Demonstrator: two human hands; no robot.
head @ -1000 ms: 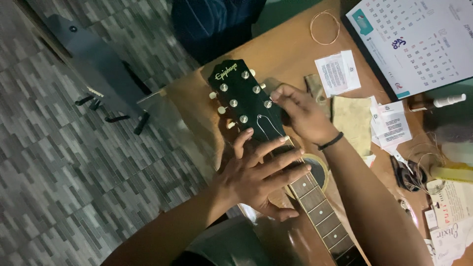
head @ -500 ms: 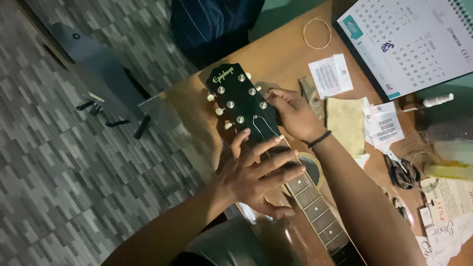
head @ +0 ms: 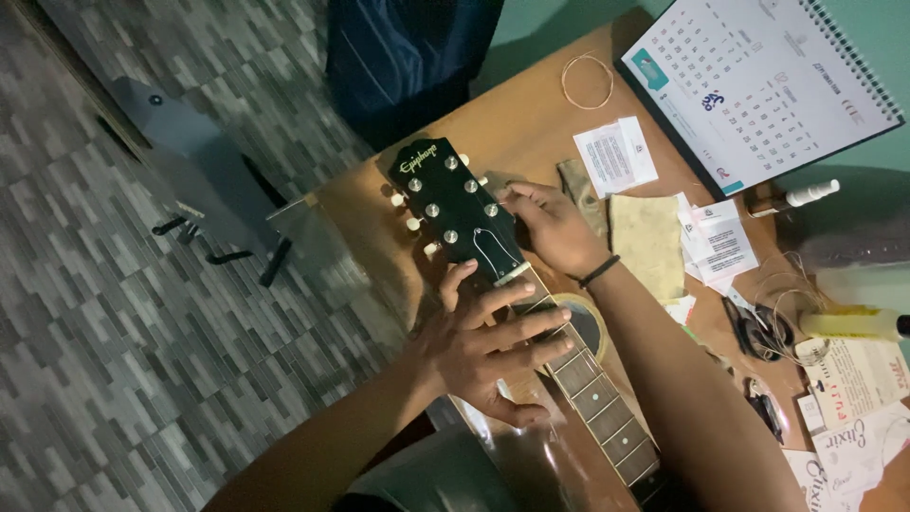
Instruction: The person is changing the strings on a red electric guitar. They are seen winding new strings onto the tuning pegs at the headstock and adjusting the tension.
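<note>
Head view showed little change across the last second: both hands stayed on the guitar neck point(head: 588, 379), so the work at the headstock point(head: 455, 209) was judged ongoing. Left hand point(head: 488, 346) remained spread flat across the first frets, fingers extended, pressing the strings down. Right hand point(head: 550, 228) kept its fingers curled at the headstock edge near the tuners; whether they pinched a peg could not be told. A roll of tape point(head: 595, 318) lay under the neck on the wooden table point(head: 521, 123).

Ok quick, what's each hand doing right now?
Left hand: open, fingers spread flat over the guitar neck.
Right hand: fingers curled at the side of the headstock; what they pinch cannot be told.
</note>
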